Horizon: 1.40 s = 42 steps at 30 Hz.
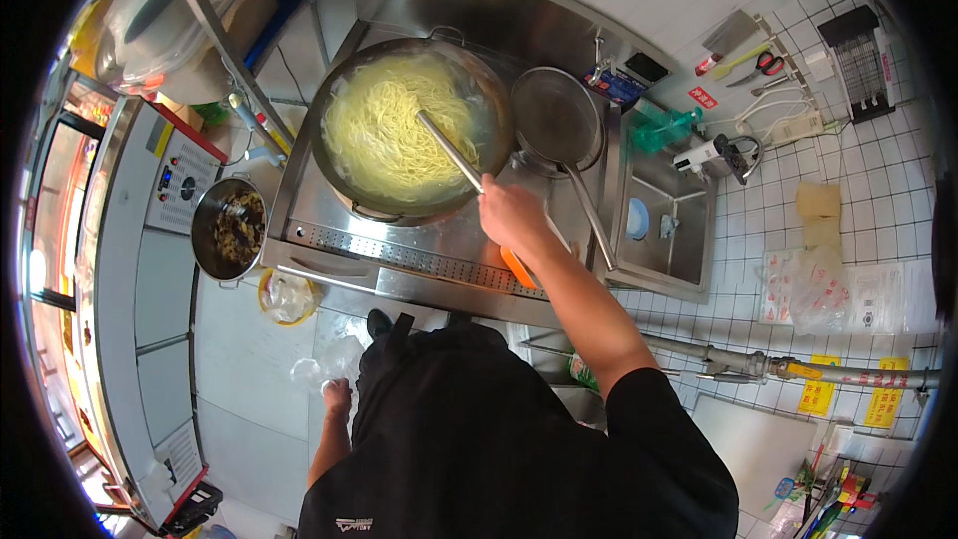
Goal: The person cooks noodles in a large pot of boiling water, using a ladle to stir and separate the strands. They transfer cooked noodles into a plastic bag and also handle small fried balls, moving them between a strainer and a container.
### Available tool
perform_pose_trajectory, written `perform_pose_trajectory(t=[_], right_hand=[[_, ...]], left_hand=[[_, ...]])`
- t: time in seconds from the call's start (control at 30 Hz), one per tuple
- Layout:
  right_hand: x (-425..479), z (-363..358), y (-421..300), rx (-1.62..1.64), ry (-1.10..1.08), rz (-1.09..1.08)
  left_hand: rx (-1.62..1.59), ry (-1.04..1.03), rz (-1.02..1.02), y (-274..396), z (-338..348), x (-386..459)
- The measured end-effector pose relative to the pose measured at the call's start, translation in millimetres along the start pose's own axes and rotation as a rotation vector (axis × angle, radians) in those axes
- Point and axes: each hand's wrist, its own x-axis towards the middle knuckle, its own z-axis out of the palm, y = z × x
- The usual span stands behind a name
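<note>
A large wok [498,101] on the stainless steel stove holds yellow noodles [389,127] in cloudy water. My right hand [513,213] grips the metal handle of a long utensil [450,148], whose far end is hidden among the noodles. Just below that hand, an orange-handled tool [518,267] lies on the stove's front, partly covered by my forearm. My left hand [337,395] hangs low beside my body, closed on a clear plastic bag [333,365].
Right of the wok rests a long-handled pan [557,116], near a sink [677,239] with a blue bowl [637,218]. A steel pot [198,228] of brownish food stands to the left, above a yellow-rimmed bin [267,307]. A pipe [718,355] runs along the tiled wall.
</note>
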Motion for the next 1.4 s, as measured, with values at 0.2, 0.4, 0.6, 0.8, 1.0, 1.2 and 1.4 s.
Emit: perform_pose_trajectory(t=[0.2,0.4,0.6,0.8,1.0,1.2,1.4], right_hand=[[-12,8,-28,0.207,-0.013,-0.089],[-43,6,-22,0.287,-0.052,-0.086],[-71,-14,-4,0.265,-0.159,-0.034],[-91,-43,6,0.102,-0.140,0.046],[-70,-19,15,0.022,-0.066,0.084],[-34,18,-19,0.138,0.002,0.031],[-19,46,-49,0.328,-0.049,0.044]], left_hand=[[0.194,0.027,0.219,-7,-11,10],[0.204,0.016,0.019,32,0,17],[0.253,0.016,0.007,29,-12,38],[0.228,0.009,0.088,27,-17,37],[0.136,0.004,0.048,25,-14,22],[0.248,-0.082,0.205,38,-9,-5],[0.309,-0.082,0.322,17,-23,8]])
